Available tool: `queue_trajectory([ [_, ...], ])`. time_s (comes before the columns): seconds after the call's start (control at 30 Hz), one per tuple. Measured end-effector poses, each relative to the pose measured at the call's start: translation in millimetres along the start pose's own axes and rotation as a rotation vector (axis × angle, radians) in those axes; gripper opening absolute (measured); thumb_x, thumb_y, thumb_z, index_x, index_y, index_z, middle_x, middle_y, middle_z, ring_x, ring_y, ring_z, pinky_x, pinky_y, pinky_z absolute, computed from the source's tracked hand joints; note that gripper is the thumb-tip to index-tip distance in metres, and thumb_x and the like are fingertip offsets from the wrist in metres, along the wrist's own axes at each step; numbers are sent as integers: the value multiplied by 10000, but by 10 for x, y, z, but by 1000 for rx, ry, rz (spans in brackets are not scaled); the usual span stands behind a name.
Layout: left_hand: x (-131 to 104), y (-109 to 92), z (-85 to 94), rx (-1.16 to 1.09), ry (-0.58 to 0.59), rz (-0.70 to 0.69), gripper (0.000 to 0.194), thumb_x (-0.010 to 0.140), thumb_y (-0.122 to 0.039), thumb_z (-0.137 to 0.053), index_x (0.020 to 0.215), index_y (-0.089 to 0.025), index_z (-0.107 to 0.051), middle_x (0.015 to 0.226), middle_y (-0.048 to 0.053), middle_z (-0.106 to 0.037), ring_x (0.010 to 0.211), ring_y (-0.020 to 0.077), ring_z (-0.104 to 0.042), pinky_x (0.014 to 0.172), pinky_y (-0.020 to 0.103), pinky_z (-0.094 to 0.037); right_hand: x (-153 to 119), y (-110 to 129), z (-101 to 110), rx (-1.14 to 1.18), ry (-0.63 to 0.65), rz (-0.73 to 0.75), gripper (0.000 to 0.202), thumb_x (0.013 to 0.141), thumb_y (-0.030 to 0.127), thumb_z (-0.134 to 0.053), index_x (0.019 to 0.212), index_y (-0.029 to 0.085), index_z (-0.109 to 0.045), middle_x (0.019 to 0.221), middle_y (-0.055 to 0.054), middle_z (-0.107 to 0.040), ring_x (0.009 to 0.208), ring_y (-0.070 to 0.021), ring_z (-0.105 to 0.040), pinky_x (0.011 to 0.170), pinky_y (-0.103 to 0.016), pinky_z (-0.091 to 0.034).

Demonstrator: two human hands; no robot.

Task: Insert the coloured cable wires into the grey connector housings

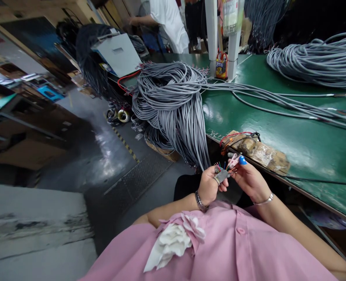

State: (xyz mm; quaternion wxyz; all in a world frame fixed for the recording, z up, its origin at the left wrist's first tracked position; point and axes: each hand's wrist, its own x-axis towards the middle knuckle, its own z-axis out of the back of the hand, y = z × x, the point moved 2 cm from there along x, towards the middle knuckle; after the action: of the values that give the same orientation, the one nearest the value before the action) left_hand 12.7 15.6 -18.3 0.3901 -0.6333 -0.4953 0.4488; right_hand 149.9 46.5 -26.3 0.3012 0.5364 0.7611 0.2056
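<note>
My left hand is closed around a grey cable end, held in front of the pink shirt. Thin coloured wires fan out from it, red, blue and green among them. Close beside it on the right is my right hand, its thumb wearing a blue cover. Thumb and fingers pinch a small pinkish-white piece by the wire tips; its exact kind is too small to tell. Both hands are just off the edge of the green table.
A wooden block with red and black leads lies at the table edge. A large heap of grey cables hangs over the table's left end. Another cable coil lies at the back right. A white post stands behind; a person is farther back.
</note>
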Motion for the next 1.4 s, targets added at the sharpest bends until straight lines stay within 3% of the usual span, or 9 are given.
queue_trajectory([
  [0.3, -23, 44, 23, 20, -10, 20, 277, 761, -397, -639, 687, -150, -539, 526, -6, -594, 356, 73, -489, 342, 168, -307, -3, -37, -12, 27, -9, 14, 205, 811, 386, -654, 880, 200, -705, 905, -22, -697, 717, -119, -592, 666, -240, -501],
  [0.53, -128, 11, 81, 18, -35, -12, 298, 746, -420, -655, 690, -148, -548, 517, -8, -593, 352, 69, -475, 356, 177, -324, -4, 14, 6, 21, 33, -56, 416, 804, 608, -541, 846, 218, -679, 830, -34, -673, 715, -143, -598, 599, -251, -500],
  [0.73, -128, -45, 61, -3, -45, -24, 284, 750, -407, -655, 697, -147, -552, 514, -14, -588, 357, 68, -476, 354, 174, -323, 16, 27, 5, -125, -8, 25, 259, 806, 447, -643, 874, 199, -676, 748, -14, -640, 627, -110, -549, 572, -223, -484],
  [0.97, -75, -47, 10, -18, -35, -13, 289, 739, -409, -658, 688, -149, -542, 511, -18, -584, 348, 68, -471, 346, 176, -320, 69, -58, 111, -129, -2, 118, 367, 814, 538, -588, 869, 189, -692, 771, -39, -653, 651, -126, -557, 582, -246, -472],
  [1.1, -44, -22, -11, -6, -30, 1, 296, 739, -416, -652, 682, -148, -538, 516, -15, -587, 349, 68, -474, 346, 175, -322, 120, -78, 76, -69, 37, 40, 408, 748, 600, -623, 818, 204, -693, 780, -33, -675, 630, -132, -571, 589, -268, -472],
  [1.4, 4, 46, -1, 31, -38, 30, 307, 730, -427, -651, 662, -152, -534, 511, -12, -584, 354, 68, -479, 361, 175, -324, 213, -123, 101, -3, -40, 102, 341, 699, 556, -701, 799, 229, -692, 756, -3, -688, 630, -132, -580, 581, -259, -483],
])
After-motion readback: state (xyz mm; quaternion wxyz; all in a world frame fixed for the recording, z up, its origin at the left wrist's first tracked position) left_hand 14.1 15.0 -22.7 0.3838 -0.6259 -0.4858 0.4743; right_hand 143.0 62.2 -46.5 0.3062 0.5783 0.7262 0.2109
